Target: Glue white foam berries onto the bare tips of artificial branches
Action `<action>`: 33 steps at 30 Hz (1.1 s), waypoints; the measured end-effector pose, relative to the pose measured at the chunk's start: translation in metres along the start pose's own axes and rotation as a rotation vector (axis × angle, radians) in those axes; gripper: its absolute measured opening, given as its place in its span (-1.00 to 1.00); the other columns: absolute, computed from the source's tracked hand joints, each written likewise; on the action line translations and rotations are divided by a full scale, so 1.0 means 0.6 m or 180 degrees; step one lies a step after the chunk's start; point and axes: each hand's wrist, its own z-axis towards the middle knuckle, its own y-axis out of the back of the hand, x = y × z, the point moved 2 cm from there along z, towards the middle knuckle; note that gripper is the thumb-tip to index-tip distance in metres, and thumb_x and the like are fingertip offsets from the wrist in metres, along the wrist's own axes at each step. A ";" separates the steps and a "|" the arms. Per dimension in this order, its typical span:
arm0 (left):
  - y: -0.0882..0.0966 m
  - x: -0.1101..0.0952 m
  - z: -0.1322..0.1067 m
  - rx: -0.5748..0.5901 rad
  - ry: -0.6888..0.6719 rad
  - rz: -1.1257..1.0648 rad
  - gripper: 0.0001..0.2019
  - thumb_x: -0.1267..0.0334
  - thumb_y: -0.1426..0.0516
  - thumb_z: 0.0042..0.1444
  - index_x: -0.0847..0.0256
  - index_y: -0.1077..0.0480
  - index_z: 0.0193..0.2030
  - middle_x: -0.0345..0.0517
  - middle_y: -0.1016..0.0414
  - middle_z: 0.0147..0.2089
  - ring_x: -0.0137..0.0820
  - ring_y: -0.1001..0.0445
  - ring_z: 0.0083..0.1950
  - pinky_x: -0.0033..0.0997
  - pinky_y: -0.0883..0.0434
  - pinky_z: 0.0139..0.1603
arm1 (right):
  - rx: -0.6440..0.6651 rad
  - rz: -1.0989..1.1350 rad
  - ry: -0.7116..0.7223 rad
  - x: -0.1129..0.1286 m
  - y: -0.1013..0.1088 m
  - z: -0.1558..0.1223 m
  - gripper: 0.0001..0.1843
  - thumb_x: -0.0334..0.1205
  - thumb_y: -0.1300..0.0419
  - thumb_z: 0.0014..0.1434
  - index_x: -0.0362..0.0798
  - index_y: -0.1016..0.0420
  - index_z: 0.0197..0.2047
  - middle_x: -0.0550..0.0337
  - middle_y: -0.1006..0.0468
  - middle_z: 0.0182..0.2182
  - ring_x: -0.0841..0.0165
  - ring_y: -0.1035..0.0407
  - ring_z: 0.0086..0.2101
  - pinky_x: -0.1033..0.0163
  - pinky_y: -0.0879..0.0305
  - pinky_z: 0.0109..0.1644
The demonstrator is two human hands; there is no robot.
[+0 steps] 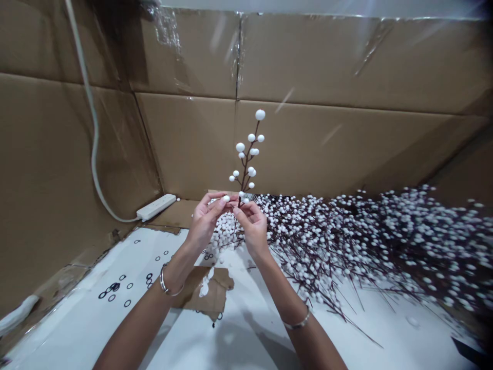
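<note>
My right hand (251, 227) pinches the dark stem of an upright artificial berry branch (246, 154), which carries several white foam balls. My left hand (206, 220) is raised beside it, fingertips against the right hand. A small white foam ball (226, 198) sits between the left thumb and forefinger. Behind both hands lies a large heap of similar berry branches (346, 246), with a cluster of loose white balls (225, 231) just below my hands.
Brown cardboard walls (308, 61) surround a white work surface (239, 339) carrying a torn cardboard patch (208, 290) and scattered small black rings (115, 290). A white power strip (156, 207) lies at the back left, with its cable (92, 139) running up the wall.
</note>
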 end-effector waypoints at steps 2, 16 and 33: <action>0.000 0.001 0.000 0.0022 -0.0001 -0.0011 -0.75 0.25 -0.32 0.06 0.23 -0.42 -0.15 -0.05 -0.64 -0.14 -0.39 -0.61 -0.15 -0.32 -0.44 0.05 | 0.0026 0.0077 0.0009 -0.001 0.001 0.001 -0.78 -0.16 -0.36 0.00 -0.01 -0.38 -0.41 0.26 -0.59 -0.36 0.38 -0.48 -0.27 0.23 -0.37 -0.05; -0.001 0.006 -0.003 0.0008 0.0095 -0.0029 -0.75 0.25 -0.33 0.05 0.19 -0.40 -0.17 -0.10 -0.64 -0.14 -0.39 -0.60 -0.10 -0.31 -0.43 0.09 | -0.0019 0.0059 -0.0020 -0.004 0.002 0.003 -0.76 -0.15 -0.38 -0.04 0.00 -0.38 -0.42 0.28 -0.56 -0.38 0.39 -0.45 -0.31 0.23 -0.37 -0.07; 0.000 0.007 -0.004 0.0069 -0.0156 0.0335 -0.75 0.21 -0.32 0.06 0.20 -0.38 -0.18 -0.05 -0.64 -0.16 -0.29 -0.59 -0.04 -0.25 -0.45 0.06 | -0.0192 -0.0118 -0.0072 -0.002 0.004 -0.001 -0.70 -0.09 -0.39 -0.04 -0.03 -0.36 -0.44 0.29 -0.50 -0.47 0.42 -0.40 -0.40 0.30 -0.37 -0.22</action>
